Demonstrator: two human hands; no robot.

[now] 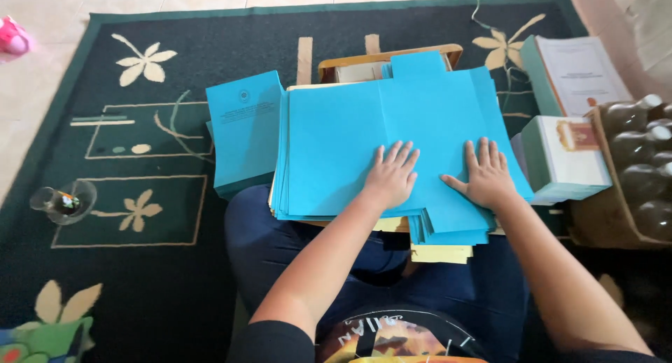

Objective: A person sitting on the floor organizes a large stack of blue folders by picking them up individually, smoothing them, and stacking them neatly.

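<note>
Head view: a small glass cup (63, 200) sits on the dark green rug (140, 279) at far left, then a separate stack of blue covers (243, 135), then the blue paper pile (336, 146) on the person's lap. The left hand (390, 179) and right hand (486, 177) lie flat on it, fingers spread, holding nothing. Even downward pressure from both palms would likely keep the loose sheets from sliding toward the books (563, 160) and the tray of bottles (640, 167) at right.

A brown cardboard box of plastic-wrapped clear bottles (640, 160) is sitting at the right edge of the rug. Just beside it, a white-and-green wrapped ream-like package (567, 160) with an orange label (577, 135) is lying. Behind the blue sheets, an open brown carton (392, 60) is standing.
</note>
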